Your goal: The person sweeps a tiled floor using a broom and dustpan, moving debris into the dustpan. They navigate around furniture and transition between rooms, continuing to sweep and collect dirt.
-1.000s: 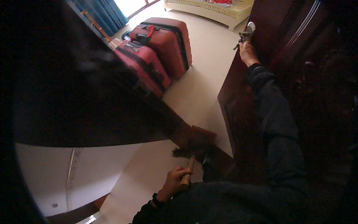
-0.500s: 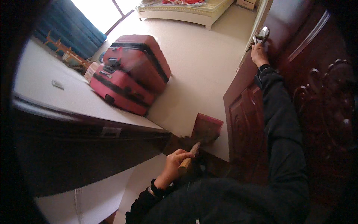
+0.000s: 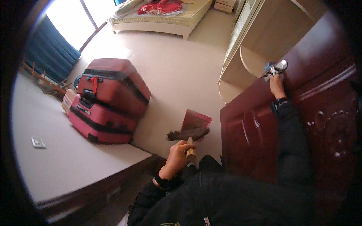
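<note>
My left hand (image 3: 175, 159) is closed round the wooden handle of a broom (image 3: 184, 134). Its dark bristle head lies across the front of a red dustpan (image 3: 200, 117) and hides part of it. What holds up the dustpan, if anything, I cannot see. Far to the right, my arm reaches out along a dark red panelled door (image 3: 243, 130). My right hand (image 3: 277, 87) grips the metal door handle (image 3: 280, 66), though its fingertips are partly hidden.
Two red suitcases (image 3: 113, 90) stand against the low white wall (image 3: 75, 158) on the left. Behind the door is a pale wooden shelf unit (image 3: 249, 64). A bed (image 3: 151, 27) stands at the far side, with a blue curtain (image 3: 52, 52) by the bright window.
My view has shifted forward into the room, and the door has swung further inward, showing the shelves. The broom and dustpan now appear further forward past the doorway. Both hands keep their holds.
</note>
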